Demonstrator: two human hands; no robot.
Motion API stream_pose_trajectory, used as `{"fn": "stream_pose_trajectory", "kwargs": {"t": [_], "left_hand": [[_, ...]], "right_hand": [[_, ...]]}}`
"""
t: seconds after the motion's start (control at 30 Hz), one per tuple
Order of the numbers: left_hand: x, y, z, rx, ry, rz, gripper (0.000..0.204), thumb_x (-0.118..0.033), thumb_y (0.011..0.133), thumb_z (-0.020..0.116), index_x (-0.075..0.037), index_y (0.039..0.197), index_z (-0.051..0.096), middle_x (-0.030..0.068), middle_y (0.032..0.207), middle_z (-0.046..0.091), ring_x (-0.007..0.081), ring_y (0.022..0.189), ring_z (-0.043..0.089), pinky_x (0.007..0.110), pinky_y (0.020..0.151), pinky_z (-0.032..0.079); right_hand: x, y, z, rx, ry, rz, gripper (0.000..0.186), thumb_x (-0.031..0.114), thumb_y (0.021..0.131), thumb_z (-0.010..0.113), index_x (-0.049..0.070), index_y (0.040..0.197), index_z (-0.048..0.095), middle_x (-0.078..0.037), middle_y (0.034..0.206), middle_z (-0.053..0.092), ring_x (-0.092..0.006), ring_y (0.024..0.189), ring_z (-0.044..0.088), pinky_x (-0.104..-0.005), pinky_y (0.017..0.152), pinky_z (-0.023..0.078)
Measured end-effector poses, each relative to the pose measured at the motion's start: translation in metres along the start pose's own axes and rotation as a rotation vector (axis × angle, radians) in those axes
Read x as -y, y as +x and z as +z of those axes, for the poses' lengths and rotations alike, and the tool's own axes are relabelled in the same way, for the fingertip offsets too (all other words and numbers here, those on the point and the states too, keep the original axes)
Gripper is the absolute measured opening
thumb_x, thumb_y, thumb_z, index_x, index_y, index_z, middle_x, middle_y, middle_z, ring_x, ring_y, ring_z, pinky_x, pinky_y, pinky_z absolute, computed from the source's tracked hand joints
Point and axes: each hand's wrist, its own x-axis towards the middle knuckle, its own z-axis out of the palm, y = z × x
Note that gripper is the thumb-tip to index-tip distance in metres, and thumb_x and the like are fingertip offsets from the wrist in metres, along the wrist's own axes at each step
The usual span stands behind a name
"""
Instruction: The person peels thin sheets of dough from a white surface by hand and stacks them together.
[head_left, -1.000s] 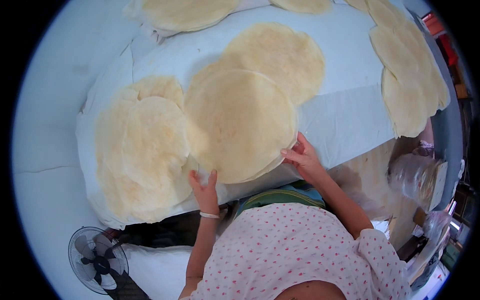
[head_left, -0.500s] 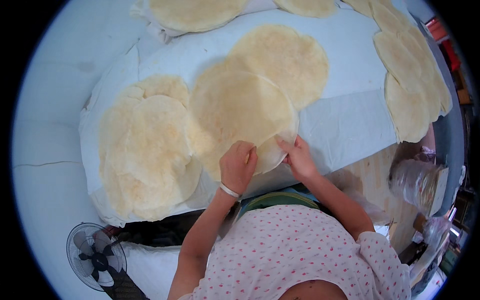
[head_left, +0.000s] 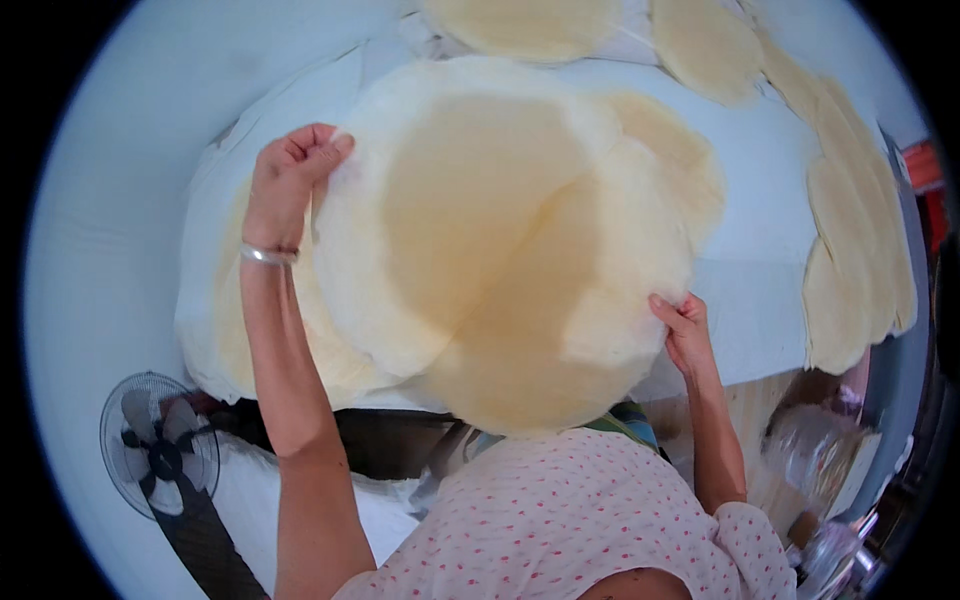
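Note:
A large, thin, round pale-yellow sheet [head_left: 490, 200], like a flatbread, is spread out and lifted between my hands. At its far left edge, my left hand [head_left: 295, 180] pinches the rim between thumb and fingers; a silver bracelet circles that wrist. My right hand [head_left: 686, 325] grips the lower right rim. A darker shaded patch lies over the sheet's middle. Beneath it, a stack of similar sheets [head_left: 235, 330] shows in part at the left. Another round sheet [head_left: 690, 165] peeks out at the right.
White cloth [head_left: 760, 180] covers the table. More sheets overlap along its right side [head_left: 860, 230], and others lie at the far side [head_left: 530, 25]. A black fan [head_left: 160, 445] stands at the lower left. Plastic-wrapped bundles [head_left: 810, 440] sit at the lower right, beyond the table's edge.
Both hands have moved apart, the left one far forward and leftward, the right one to the right. The round sheet, lying on the table before, is now raised and stretched out between them.

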Motion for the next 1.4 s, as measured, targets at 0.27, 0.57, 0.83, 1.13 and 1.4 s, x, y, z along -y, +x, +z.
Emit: {"fn": "stream_pose_trajectory", "kwargs": {"t": [0.27,0.57,0.83,1.13,1.4], "left_hand": [[0.073,0.001,-0.244,-0.429,0.210,-0.117,0.017,-0.019,0.090,0.062,-0.004,0.083,0.064,-0.0055,0.073,0.057,0.0043,0.063,0.049,0.021,0.058,0.041],[0.091,-0.090,-0.221,-0.811,1.056,0.525,0.009,-0.006,0.085,0.055,-0.006,0.094,0.057,0.0157,0.087,0.059,0.0352,0.078,0.058,0.039,0.066,0.047],[0.254,-0.186,-0.070,-0.495,0.882,0.220,0.019,-0.001,0.073,0.059,-0.002,0.092,0.058,0.0155,0.096,0.057,0.0320,0.090,0.056,0.042,0.079,0.047],[0.283,-0.221,-0.047,-0.655,0.818,0.245,0.010,0.002,0.071,0.060,0.001,0.081,0.059,0.0129,0.092,0.057,0.0294,0.094,0.058,0.042,0.085,0.045],[0.308,-0.238,-0.027,-0.561,0.843,0.169,0.019,-0.001,0.087,0.054,0.002,0.105,0.058,0.0195,0.109,0.057,0.0347,0.105,0.054,0.041,0.091,0.045]], "right_hand": [[-0.020,0.013,-0.059,-0.027,-0.305,0.141,0.031,0.003,0.084,0.061,0.000,0.114,0.057,-0.006,0.100,0.065,-0.0137,0.088,0.061,-0.0282,0.078,0.050],[0.123,0.012,0.152,0.072,-0.406,-0.141,0.048,0.004,0.079,0.062,0.000,0.125,0.051,-0.006,0.112,0.061,-0.0137,0.097,0.059,-0.0276,0.086,0.046],[0.127,0.059,0.366,0.536,-0.480,-0.327,0.044,0.002,0.080,0.059,-0.002,0.123,0.051,-0.005,0.108,0.061,-0.0110,0.095,0.057,-0.0252,0.084,0.045],[0.100,0.126,0.462,0.564,-0.036,-0.414,0.037,0.002,0.084,0.058,0.001,0.120,0.049,-0.009,0.108,0.061,-0.0182,0.096,0.062,-0.0333,0.082,0.053],[-0.031,0.170,0.346,0.491,-0.294,0.027,0.033,0.015,0.089,0.054,0.004,0.119,0.045,-0.017,0.087,0.065,-0.0257,0.073,0.066,-0.0376,0.063,0.055]]}}
